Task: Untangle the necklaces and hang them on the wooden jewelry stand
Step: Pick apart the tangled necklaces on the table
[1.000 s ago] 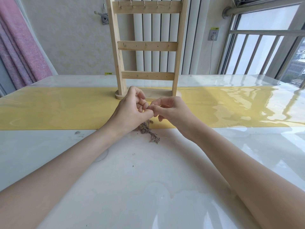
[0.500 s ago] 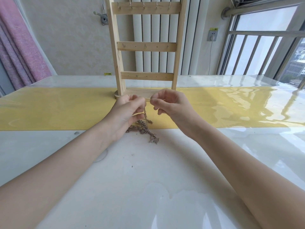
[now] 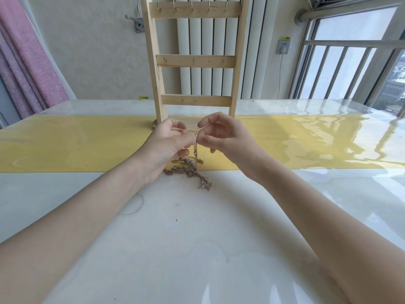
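Just before the wooden jewelry stand (image 3: 195, 62), my left hand (image 3: 168, 141) and right hand (image 3: 221, 137) each pinch a chain rising from the tangled necklaces (image 3: 189, 170), whose heap lies on the table (image 3: 175, 238) nearer me.

The stand (image 3: 195, 61) was pale, unpainted wood with faint grain. The necklaces (image 3: 188, 170) were dull gold-brown, a mixed tangle of fine links. A plain yellow runner (image 3: 76, 143) crossed the table (image 3: 175, 238), which was glossy white with faint grey mottling. At ten o'clock hung a curtain (image 3: 28, 69) in pink shading to mauve. The wall (image 3: 94, 51) was cream with a faint embossed pattern. At twelve o'clock stood a white ribbed radiator (image 3: 201, 40).
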A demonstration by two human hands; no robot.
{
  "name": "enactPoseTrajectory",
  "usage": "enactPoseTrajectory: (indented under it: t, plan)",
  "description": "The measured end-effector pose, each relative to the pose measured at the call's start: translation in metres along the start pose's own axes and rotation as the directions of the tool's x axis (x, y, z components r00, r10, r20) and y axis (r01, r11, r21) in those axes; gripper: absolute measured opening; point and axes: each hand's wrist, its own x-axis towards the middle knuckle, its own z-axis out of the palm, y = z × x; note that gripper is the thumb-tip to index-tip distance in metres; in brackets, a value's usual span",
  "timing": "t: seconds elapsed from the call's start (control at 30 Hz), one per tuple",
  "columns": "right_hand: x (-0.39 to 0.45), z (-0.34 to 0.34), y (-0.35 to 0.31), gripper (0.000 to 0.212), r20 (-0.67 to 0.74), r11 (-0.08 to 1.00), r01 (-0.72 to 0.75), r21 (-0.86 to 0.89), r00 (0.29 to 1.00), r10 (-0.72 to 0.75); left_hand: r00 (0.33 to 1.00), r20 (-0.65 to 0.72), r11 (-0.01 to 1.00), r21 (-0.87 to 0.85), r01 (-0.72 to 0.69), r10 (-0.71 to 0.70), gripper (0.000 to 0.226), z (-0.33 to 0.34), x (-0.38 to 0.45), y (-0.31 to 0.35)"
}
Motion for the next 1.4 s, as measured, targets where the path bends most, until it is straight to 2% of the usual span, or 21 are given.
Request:
enactPoseTrajectory:
  t: [0.13, 0.33, 0.47, 0.6, 0.7, 0.87, 1.0, 1.2, 1.3, 1.33, 1.4]
  plan:
    - [-0.001, -0.003, 0.0, 0.021, 0.042, 0.999, -0.047, -0.005, 0.998, 0.047, 0.997, 0.056, 0.98, 0.187, -0.065, 0.055, 0.035, -0.002, -0.001, 0.001]
    - [0.0, -0.002, 0.003, 0.026, 0.039, 0.998, -0.042, -0.038, 0.998, 0.043, 0.987, 0.082, 0.962, 0.228, -0.153, 0.138, 0.036, 0.002, -0.003, 0.0]
    - [-0.001, -0.001, -0.001, 0.027, 0.037, 0.993, 0.02, -0.113, 0.999, -0.015, 0.998, 0.02, 0.986, 0.157, -0.053, 0.051, 0.032, 0.004, -0.002, -0.003]
    - [-0.001, 0.001, -0.002, 0.028, 0.06, 0.981, 0.057, -0.187, 0.997, -0.046, 0.997, 0.039, 0.998, 0.005, 0.065, -0.065, 0.029, 0.008, -0.002, -0.004]
    - [0.001, 0.003, 0.001, 0.031, 0.073, 0.959, 0.089, -0.269, 0.995, -0.071, 0.993, 0.04, 0.992, -0.047, 0.113, -0.111, 0.026, 0.009, -0.002, -0.006]
    - [0.002, 0.003, 0.004, 0.034, 0.107, 0.909, 0.141, -0.393, 0.988, -0.108, 0.995, 0.045, 0.995, 0.041, 0.09, -0.091, 0.033, 0.007, -0.002, -0.007]
    - [0.0, 0.003, 0.002, 0.034, 0.197, 0.788, 0.27, -0.554, 0.962, -0.191, 0.996, 0.051, 0.989, 0.127, 0.069, -0.076, 0.036, 0.004, -0.003, -0.005]
    - [0.001, 0.005, 0.005, 0.032, 0.29, 0.654, 0.389, -0.649, 0.921, -0.26, 0.991, 0.104, 0.962, 0.268, 0.056, -0.086, 0.035, -0.001, -0.004, -0.002]
    - [0.001, 0.006, 0.005, 0.031, 0.282, 0.672, 0.399, -0.624, 0.917, -0.283, 0.985, 0.124, 0.971, 0.221, 0.092, -0.122, 0.051, -0.004, -0.002, -0.002]
    - [0.001, 0.006, 0.005, 0.03, 0.27, 0.689, 0.401, -0.603, 0.916, -0.297, 0.982, 0.126, 0.978, 0.174, 0.117, -0.14, 0.048, -0.004, -0.002, -0.002]
    - [0.0, 0.008, 0.005, 0.029, 0.24, 0.729, 0.393, -0.56, 0.919, -0.311, 0.974, 0.149, 0.985, 0.064, 0.16, -0.168, 0.028, -0.003, -0.002, -0.002]
